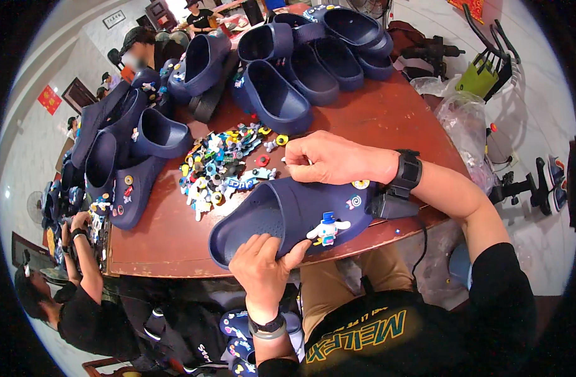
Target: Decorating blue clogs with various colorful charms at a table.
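A navy blue clog (pixel 294 207) lies on its side at the table's near edge. A white long-eared charm with a blue hat (pixel 328 230) and a small spiral charm (pixel 355 201) sit on its upper. My left hand (pixel 258 270) grips the clog at its near side, fingers over the opening's rim and thumb close to the white charm. Above the clog's far side, my right hand (pixel 319 157) is closed in a pinch. Its fingertips hide most of whatever they hold; only a tiny pale bit shows. Just past the clog lies a pile of colourful charms (pixel 219 164).
Several navy clogs (pixel 275 94) stand along the back of the red-brown table (pixel 369 119), with more stacked at the left (pixel 137 182). A co-worker (pixel 80 308) works at the left. Plastic bags (pixel 467 125) lie beyond the right edge. Decorated clogs (pixel 241 342) sit below the table.
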Available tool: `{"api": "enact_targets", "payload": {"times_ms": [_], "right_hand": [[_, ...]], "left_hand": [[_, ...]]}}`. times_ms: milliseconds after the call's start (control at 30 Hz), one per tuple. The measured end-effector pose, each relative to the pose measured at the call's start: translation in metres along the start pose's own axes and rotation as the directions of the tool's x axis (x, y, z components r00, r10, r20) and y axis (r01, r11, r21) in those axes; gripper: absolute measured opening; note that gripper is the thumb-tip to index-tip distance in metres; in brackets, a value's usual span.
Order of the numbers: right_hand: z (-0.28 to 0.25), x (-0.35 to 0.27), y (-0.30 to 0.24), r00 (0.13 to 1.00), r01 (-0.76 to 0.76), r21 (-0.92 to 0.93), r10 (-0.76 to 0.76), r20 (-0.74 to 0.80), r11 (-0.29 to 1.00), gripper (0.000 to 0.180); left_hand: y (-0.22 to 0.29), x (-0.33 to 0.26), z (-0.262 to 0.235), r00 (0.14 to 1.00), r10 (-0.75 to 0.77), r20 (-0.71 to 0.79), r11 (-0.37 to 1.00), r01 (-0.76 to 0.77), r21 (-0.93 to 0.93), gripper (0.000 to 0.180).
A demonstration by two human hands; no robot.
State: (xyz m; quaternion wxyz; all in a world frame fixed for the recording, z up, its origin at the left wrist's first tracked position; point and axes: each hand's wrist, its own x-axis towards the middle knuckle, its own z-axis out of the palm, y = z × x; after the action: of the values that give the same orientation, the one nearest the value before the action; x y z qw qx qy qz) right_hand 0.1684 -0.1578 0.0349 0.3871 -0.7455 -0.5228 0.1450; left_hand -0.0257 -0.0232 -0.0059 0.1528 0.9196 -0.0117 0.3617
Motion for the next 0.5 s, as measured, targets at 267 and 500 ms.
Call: {"api": "enact_targets", "payload": {"times_ms": [267, 500], "right_hand": [[-0.008, 0.004, 0.016, 0.945, 0.271, -0.033, -0.26, 0.198, 0.962, 0.043], [0.002, 0.001, 0.004, 0.982, 0.187, -0.291, -0.186, 0.032, 0.938, 0.035]], "left_hand": [[0.0, -0.001, 0.003, 1.0, -0.006, -0.004, 1.0, 0.006, 0.004, 0.052], [0.0, -0.002, 0.001, 1.0, -0.028, -0.008, 1.0, 0.028, 0.006, 0.055]]}}
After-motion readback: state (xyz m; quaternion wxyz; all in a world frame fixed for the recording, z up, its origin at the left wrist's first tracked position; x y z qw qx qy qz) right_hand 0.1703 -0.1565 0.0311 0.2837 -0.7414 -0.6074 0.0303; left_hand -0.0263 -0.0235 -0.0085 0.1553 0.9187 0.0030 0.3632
